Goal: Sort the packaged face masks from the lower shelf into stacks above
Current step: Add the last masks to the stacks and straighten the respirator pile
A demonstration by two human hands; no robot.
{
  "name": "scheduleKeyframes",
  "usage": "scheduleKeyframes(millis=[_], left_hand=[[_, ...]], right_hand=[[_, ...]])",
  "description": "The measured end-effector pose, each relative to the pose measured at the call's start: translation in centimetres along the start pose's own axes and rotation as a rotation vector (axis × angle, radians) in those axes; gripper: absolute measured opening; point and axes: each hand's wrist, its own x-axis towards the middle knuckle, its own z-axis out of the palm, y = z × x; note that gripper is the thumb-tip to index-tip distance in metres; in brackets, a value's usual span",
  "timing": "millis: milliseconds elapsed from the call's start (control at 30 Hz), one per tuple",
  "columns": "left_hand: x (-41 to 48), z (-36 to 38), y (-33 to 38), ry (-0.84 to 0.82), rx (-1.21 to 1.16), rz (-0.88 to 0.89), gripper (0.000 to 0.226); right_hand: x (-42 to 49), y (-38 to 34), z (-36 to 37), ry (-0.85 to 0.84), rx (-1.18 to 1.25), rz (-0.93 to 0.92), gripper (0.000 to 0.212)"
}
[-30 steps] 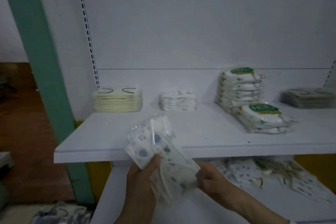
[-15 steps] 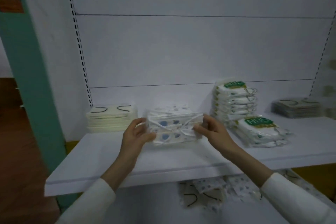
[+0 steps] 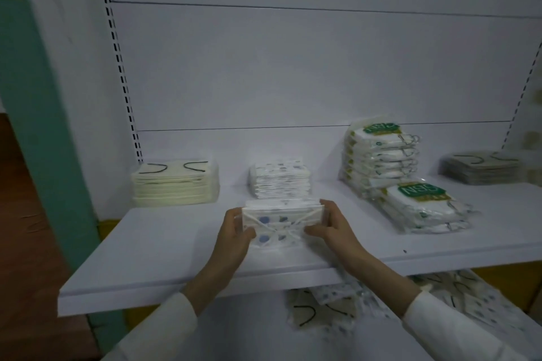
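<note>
Head camera: left hand (image 3: 234, 231) and right hand (image 3: 331, 226) pinch the short ends of a dotted mask bundle (image 3: 281, 223), long axis running left to right, over the upper shelf (image 3: 164, 258), just near of the matching stack (image 3: 280, 182).

Dotted mask packs (image 3: 283, 226) in clear glossy crinkly plastic film; green-label packs (image 3: 422, 208) in the same shiny film, soft white fabric-like masks inside. Shelf (image 3: 164, 246) and back panel (image 3: 293, 67) smooth matt white, painted look; pillar (image 3: 44, 97) matt teal paint. Sleeve (image 3: 164, 328) white matt cloth; floor (image 3: 26, 243) reddish-brown, wood look.
</note>
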Motion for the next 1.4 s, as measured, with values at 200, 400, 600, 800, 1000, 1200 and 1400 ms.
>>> scheduleKeyframes(millis=[200,400,600,800,1000,1200,1400], left_hand=[[0.3,-1.3,-1.4,0.057,0.289,0.053,0.012],[2.4,-2.3,1.8,0.068,0.212,0.076,0.015],[13.0,-1.3,7.0,0.230,0.106,0.139,0.022],[20.4,1.2,4.1,0.286,0.267,0.077,0.011],[22.6,1.8,1.8,0.192,0.393,0.012,0.030],[22.6,1.2,1.3,0.191,0.460,0.033,0.012],[22.2,1.3,0.9,0.205,0.503,0.026,0.012]], right_hand=[[0.3,1.1,-2.5,0.035,-0.221,-0.045,0.012],[2.0,-0.1,-3.5,0.113,-0.062,-0.007,0.010],[12.4,-4.7,-3.4,0.335,0.022,-0.006,0.018],[21.9,-2.5,-2.7,0.449,-0.266,0.087,0.019],[24.2,-0.2,-2.6,0.388,-0.504,0.169,0.007],[24.2,0.2,-2.3,0.309,-0.561,0.122,0.006],[24.2,1.2,-1.8,0.269,-0.698,0.080,0.013]])
